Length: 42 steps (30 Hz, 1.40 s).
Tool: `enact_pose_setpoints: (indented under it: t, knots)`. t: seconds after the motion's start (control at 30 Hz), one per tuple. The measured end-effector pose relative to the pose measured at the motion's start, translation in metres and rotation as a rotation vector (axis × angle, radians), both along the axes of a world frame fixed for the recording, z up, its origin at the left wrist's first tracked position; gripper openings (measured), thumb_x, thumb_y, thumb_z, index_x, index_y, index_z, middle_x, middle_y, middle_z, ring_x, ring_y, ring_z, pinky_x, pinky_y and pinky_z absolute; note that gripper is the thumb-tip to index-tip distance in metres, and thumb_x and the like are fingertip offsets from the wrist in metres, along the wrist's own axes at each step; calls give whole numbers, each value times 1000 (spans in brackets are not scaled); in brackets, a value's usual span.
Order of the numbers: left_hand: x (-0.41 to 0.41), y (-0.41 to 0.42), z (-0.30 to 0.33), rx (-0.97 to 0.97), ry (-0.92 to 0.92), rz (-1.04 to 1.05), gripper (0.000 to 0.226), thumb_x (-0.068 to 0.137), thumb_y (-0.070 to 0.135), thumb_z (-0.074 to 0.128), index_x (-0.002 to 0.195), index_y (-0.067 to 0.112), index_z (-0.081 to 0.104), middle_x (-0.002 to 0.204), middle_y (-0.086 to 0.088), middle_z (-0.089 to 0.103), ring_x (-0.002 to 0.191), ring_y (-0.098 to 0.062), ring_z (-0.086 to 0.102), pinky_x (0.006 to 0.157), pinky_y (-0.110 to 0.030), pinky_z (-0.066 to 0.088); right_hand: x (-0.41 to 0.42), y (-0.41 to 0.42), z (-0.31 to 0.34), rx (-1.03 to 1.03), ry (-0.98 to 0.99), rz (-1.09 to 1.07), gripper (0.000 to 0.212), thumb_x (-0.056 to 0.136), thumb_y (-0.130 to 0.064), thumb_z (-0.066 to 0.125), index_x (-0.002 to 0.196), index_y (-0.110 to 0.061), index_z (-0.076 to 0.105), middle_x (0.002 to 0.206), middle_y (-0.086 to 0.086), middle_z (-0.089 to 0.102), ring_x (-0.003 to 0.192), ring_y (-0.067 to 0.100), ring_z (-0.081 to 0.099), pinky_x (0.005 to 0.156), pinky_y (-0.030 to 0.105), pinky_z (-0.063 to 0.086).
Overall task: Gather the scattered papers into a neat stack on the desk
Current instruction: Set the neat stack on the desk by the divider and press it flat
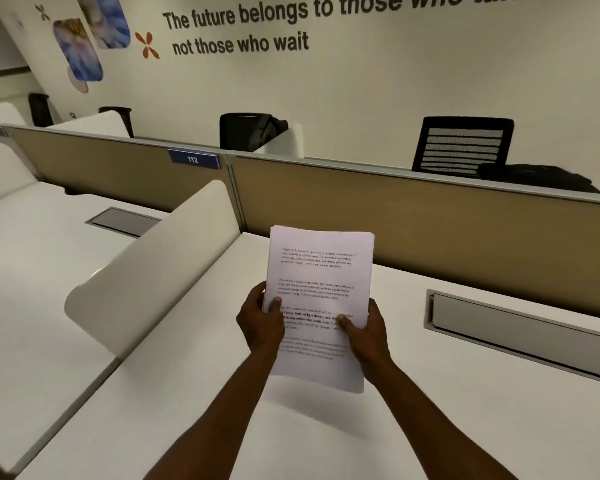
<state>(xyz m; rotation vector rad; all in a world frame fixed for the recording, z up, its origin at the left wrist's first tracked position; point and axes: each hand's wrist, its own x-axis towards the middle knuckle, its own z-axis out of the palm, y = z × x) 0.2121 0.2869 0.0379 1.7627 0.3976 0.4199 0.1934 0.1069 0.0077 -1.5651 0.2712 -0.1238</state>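
A stack of papers (pixel 321 271) is being held up between both hands, lifted clear of the white tabletop (pixel 194 403), with a soft shadow being cast beneath it. The sheets are white and printed with short blocks of black text, one block in bolder type near the thumbs; the words are too small to be read. The edges are being kept nearly flush, with only a slight stagger showing at the top right corner and along the bottom.

The left edge of the stack is being gripped by the left hand (pixel 261 322), thumb pressed on the printed face and fingers curled behind. The lower right part is being gripped by the right hand (pixel 362 336) in the same way.

To the right of the hands, a long recessed cable tray (pixel 520 327) is being shown with its lid raised; its contents cannot be made out. Beyond and to the left of the hands, a closed flush hatch (pixel 123 221) is being shown in the neighbouring tabletop, past a curved white divider (pixel 160 265).
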Motion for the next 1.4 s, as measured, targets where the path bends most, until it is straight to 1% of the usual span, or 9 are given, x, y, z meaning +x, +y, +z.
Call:
enact_pose_setpoints:
  t: [0.1,0.23,0.37,0.53,0.73,0.93,1.1,1.27,1.4]
  knots:
    - [44,46,4,52,-21,-36,36,89,5,67,124,14,66,112,-4,71,88,-17,67,75,-25,58,44,51,-4,59,54,-76,44,79,-15,76,116,-20,53,110,3,68,95,22,67,88,45,57]
    - [110,105,3,108,-9,-64,43,88,5,68,131,9,63,123,-5,68,105,-17,64,99,-36,52,107,119,-17,132,85,-174,43,83,-14,71,122,-18,53,116,7,66,100,25,65,92,43,54]
    - [173,156,-11,203,50,-98,42,88,7,68,130,7,64,126,-10,68,111,-27,66,101,-38,51,159,174,-39,149,107,-239,43,81,-15,73,119,-23,54,119,6,67,104,26,65,95,46,54]
    - [236,199,-45,267,130,-132,36,88,5,67,124,8,68,120,-11,71,104,-26,68,91,-25,47,207,224,-65,128,154,-306,48,83,-13,72,127,-22,53,123,5,65,107,26,62,93,40,53]
    - [286,222,-89,321,193,-153,33,86,6,68,119,7,70,117,-13,73,103,-31,69,96,-37,53,248,250,-94,93,208,-335,48,86,-14,70,129,-25,52,122,3,64,100,20,60,88,38,52]
    - [326,226,-117,339,285,-187,41,88,13,70,128,5,64,125,-15,68,114,-30,65,103,-40,51,281,262,-114,-24,265,-371,50,86,-16,71,132,-24,51,124,4,65,107,27,64,91,46,55]
    - [340,226,-131,472,413,-260,60,89,27,68,141,3,50,141,-16,54,133,-29,50,113,-32,33,298,271,-120,-197,340,-382,53,85,-23,71,133,-13,51,123,11,66,106,30,65,90,46,56]
    - [342,218,-135,620,445,-273,56,90,31,63,136,2,50,136,-17,54,127,-31,50,105,-37,41,305,276,-119,-337,434,-401,70,83,-23,72,141,-1,39,132,19,49,118,34,54,91,45,54]
    - [341,213,-138,766,481,-307,55,89,36,61,133,6,49,133,-14,53,124,-30,47,99,-39,42,305,273,-118,-488,456,-391,65,82,-31,69,137,-5,45,131,16,55,121,33,50,92,47,51]
